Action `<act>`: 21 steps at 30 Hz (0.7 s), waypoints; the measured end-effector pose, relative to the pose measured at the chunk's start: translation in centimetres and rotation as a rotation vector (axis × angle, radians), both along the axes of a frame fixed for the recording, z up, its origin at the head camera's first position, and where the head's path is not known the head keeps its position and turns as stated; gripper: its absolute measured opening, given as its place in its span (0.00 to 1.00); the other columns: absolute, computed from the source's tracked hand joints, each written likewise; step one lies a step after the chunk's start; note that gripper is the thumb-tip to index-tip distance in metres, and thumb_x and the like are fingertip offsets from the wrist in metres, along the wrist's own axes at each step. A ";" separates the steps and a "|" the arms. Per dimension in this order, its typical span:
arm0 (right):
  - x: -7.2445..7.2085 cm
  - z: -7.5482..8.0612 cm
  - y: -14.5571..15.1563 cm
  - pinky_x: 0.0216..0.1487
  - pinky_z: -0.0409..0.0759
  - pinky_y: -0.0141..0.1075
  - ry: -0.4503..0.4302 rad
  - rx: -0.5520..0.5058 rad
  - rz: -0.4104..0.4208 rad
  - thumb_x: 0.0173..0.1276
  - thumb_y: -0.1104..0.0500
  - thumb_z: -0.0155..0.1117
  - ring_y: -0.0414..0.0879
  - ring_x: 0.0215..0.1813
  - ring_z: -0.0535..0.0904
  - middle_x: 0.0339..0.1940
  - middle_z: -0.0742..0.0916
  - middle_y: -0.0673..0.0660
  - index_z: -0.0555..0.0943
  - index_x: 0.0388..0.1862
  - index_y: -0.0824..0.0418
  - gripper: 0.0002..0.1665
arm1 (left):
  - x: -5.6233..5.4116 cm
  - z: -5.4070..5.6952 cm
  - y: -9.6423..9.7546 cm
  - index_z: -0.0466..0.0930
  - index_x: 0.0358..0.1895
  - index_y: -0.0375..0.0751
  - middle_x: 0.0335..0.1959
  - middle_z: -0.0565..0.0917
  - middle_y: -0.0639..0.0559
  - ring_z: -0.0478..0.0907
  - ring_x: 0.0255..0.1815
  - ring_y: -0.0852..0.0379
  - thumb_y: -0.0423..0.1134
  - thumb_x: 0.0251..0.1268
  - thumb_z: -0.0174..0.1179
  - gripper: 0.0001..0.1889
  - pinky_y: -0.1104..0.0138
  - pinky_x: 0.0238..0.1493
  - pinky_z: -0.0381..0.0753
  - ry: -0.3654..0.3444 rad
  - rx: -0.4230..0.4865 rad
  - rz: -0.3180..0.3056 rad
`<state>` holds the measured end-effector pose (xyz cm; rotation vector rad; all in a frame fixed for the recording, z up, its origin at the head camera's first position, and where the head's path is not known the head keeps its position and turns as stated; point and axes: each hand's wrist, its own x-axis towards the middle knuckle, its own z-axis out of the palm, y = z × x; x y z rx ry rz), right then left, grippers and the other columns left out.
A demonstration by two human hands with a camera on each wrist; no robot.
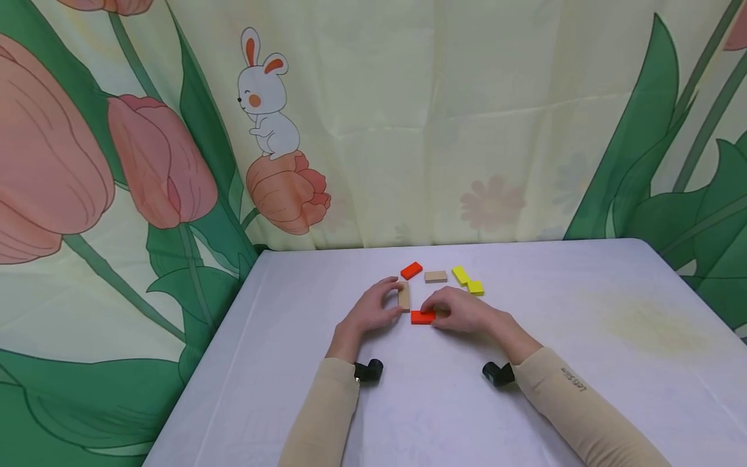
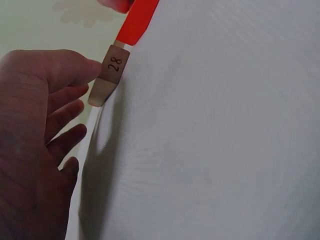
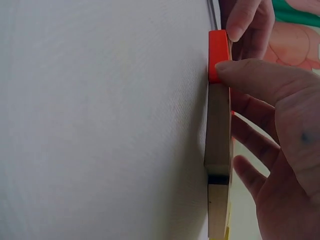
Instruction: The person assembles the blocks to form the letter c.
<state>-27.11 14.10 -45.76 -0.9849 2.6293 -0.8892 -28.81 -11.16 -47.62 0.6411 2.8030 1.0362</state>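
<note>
Left hand (image 1: 372, 309): your fingers and thumb curl round the ends of the wood block (image 1: 404, 298), seemingly to steady it.
Right hand (image 1: 465, 310): your fingers pinch the red block (image 1: 420, 318), thumb on its near side, probably to align it.
Table (image 1: 432, 402): wood block points away from you, red block lies crosswise just beside its near end.
Forearms (image 1: 324, 415): reach forward, angled inward, with both hands low.

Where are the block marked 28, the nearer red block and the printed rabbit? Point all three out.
Block marked 28 (image 2: 115, 64): left wrist view, on its numbered face.
Nearer red block (image 1: 421, 316): head view, on its top.
Printed rabbit (image 1: 268, 94): head view, on its head.
</note>
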 end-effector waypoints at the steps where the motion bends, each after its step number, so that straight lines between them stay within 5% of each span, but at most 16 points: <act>1: 0.0 0.0 0.0 0.60 0.77 0.47 0.000 0.002 -0.004 0.66 0.62 0.72 0.46 0.54 0.77 0.50 0.85 0.44 0.86 0.54 0.54 0.17 | 0.0 0.0 -0.1 0.76 0.67 0.47 0.75 0.68 0.52 0.61 0.76 0.51 0.43 0.66 0.63 0.25 0.52 0.74 0.61 -0.001 -0.001 -0.002; 21: 0.8 0.1 -0.8 0.55 0.78 0.44 0.082 0.022 -0.007 0.65 0.59 0.74 0.43 0.49 0.77 0.46 0.86 0.42 0.87 0.53 0.52 0.17 | 0.1 -0.1 -0.1 0.75 0.69 0.49 0.74 0.69 0.53 0.61 0.75 0.52 0.44 0.66 0.64 0.27 0.52 0.73 0.62 -0.026 -0.013 0.017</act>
